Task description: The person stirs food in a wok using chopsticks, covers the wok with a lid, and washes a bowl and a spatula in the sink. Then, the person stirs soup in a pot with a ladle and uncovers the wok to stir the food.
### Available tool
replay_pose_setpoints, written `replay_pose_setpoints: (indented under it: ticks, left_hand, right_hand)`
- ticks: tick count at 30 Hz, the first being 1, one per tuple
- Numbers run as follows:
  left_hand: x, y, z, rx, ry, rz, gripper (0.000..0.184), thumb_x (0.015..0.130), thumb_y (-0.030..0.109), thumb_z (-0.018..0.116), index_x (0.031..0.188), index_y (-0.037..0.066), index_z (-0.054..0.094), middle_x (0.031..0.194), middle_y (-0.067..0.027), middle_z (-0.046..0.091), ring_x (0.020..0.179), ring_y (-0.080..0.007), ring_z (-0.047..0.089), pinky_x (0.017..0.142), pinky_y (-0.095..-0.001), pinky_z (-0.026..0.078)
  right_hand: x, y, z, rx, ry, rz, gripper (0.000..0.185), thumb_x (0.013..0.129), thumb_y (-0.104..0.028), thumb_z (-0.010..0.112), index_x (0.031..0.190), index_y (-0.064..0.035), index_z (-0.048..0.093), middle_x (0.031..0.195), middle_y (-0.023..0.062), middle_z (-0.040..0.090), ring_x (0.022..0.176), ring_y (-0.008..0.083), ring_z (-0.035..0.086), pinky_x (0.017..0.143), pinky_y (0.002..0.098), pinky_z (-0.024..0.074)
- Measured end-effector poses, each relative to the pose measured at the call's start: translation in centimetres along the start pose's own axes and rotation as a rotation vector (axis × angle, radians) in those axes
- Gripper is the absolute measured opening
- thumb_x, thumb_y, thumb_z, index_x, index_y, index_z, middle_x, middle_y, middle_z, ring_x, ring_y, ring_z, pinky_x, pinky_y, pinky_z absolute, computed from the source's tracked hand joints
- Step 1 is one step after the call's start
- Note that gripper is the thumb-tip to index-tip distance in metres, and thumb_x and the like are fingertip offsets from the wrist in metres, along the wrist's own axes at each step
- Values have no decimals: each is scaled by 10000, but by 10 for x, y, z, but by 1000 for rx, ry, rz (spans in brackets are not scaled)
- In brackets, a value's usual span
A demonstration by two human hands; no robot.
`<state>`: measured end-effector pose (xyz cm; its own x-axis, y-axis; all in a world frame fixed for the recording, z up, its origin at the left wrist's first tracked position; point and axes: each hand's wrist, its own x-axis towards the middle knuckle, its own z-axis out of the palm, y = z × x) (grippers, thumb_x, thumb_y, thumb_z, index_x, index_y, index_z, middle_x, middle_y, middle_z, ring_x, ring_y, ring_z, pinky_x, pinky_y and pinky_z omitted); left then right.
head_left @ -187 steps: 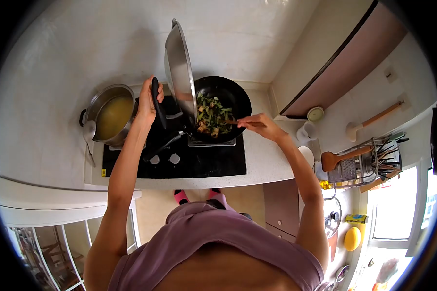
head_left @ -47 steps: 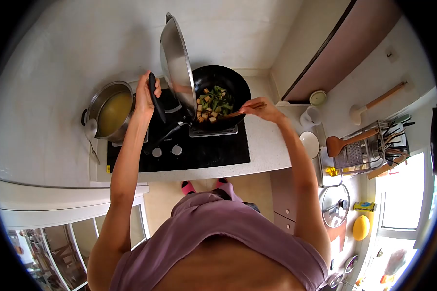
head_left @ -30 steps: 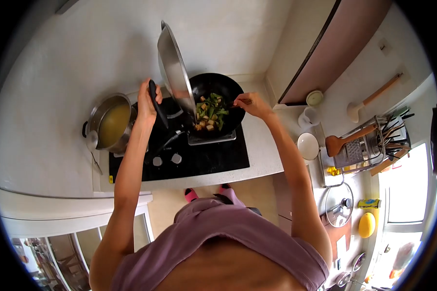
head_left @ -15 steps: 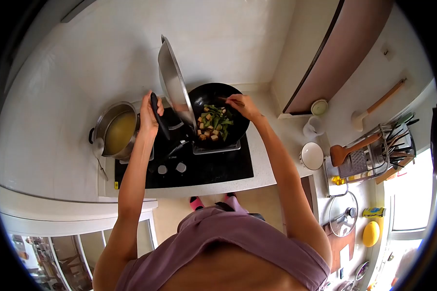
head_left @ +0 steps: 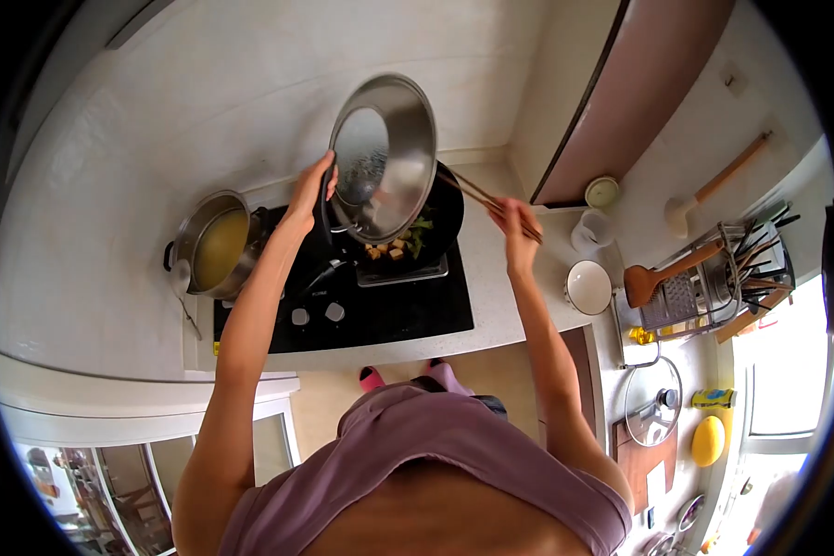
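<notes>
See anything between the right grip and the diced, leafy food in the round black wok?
Only the wok's right rim lies before the visible food; the tilted, round, silver metal lid hides much of the wok from view.

A person wears a loose mauve top (head_left: 422,428), its plain cloth falling in soft folds, with a wide, curved neckline (head_left: 491,474). The arms (head_left: 250,338) are bare from near the shoulders down. Below the hem, a pale purple trouser leg (head_left: 448,377) shows beside pink footwear (head_left: 372,379) with dark patches.
</notes>
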<state>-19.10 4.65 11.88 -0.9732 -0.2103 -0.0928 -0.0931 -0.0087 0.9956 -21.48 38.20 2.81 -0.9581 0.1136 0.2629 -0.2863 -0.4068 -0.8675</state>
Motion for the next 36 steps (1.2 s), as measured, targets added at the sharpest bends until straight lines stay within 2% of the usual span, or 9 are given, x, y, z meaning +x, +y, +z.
replay_pose_setpoints:
  ticks: [6, 7, 11, 25, 29, 30, 32, 33, 36]
  left_hand:
    - [39, -40, 33, 735, -71, -30, 542, 875, 574, 472, 733, 56, 541, 595, -18, 472, 541, -140, 467, 555, -302, 377]
    - [50, -56, 33, 863, -66, 9, 585, 863, 586, 462, 823, 19, 596, 697, -104, 588, 693, -247, 583, 634, -370, 431]
    - [44, -60, 46, 1062, -69, 5, 628, 869, 574, 425, 953, -20, 614, 989, -226, 626, 988, -377, 573, 799, -463, 433]
    - [64, -102, 24, 1038, -127, 153, 590, 862, 570, 454, 821, 8, 626, 805, -209, 635, 785, -335, 618, 681, -424, 443]
    - [55, -99, 32, 766, -265, 127, 532, 882, 500, 506, 916, -12, 650, 755, -47, 598, 732, -174, 523, 694, -358, 431]
    - [66, -114, 28, 746, -262, 242, 519, 891, 469, 516, 907, -35, 641, 774, -97, 605, 748, -187, 535, 718, -349, 436]
    - [56, -80, 33, 1370, -314, 663, 610, 866, 524, 530, 1018, -63, 601, 962, -218, 613, 944, -332, 573, 816, -397, 452]
    - [89, -131, 81, 1464, 57, 1007, 632, 856, 527, 539, 1111, -50, 552, 1070, -229, 576, 980, -392, 546, 823, -450, 452]
    - [0, -84, 80, 1287, 320, 1147, 464, 901, 442, 514, 1176, 69, 533, 1083, -156, 583, 975, -345, 557, 821, -446, 447]
  right_hand:
    - [-65, -35, -91, 657, 306, 197, 202, 934, -145, 508, 1007, 35, 562, 1037, 107, 591, 1076, 261, 555, 1025, 315, 420]
    - [-78, -42, -98, 668, 360, 196, 199, 933, -134, 503, 999, 45, 561, 1035, 101, 592, 1093, 266, 545, 1029, 284, 413]
    - [-127, -61, -131, 760, 435, 133, 200, 929, -123, 510, 1011, 54, 551, 1057, 121, 595, 1121, 287, 527, 1016, 293, 437]
    - [-308, -100, -141, 773, 670, -73, 189, 928, -97, 499, 1010, 66, 550, 1057, 118, 591, 1108, 273, 542, 951, 286, 500]
    - [-389, -122, -118, 565, 959, -119, 186, 878, -120, 590, 1002, 18, 585, 1036, 102, 591, 988, 205, 581, 948, 280, 474]
    - [-404, -130, -112, 597, 977, -139, 207, 873, -156, 607, 1003, 4, 586, 1027, 96, 584, 974, 193, 581, 955, 267, 460]
    - [-446, -155, -110, 751, 1032, -126, 208, 882, -162, 599, 1008, 2, 579, 1008, 90, 577, 995, 193, 574, 947, 263, 472]
    - [-485, -165, -126, 748, 1078, -285, 203, 891, -171, 588, 1002, -1, 578, 1004, 96, 577, 993, 194, 585, 929, 255, 492]
    - [-525, -187, -123, 826, 1049, -387, 190, 894, -173, 584, 989, -8, 580, 1022, 107, 591, 997, 208, 599, 887, 230, 520]
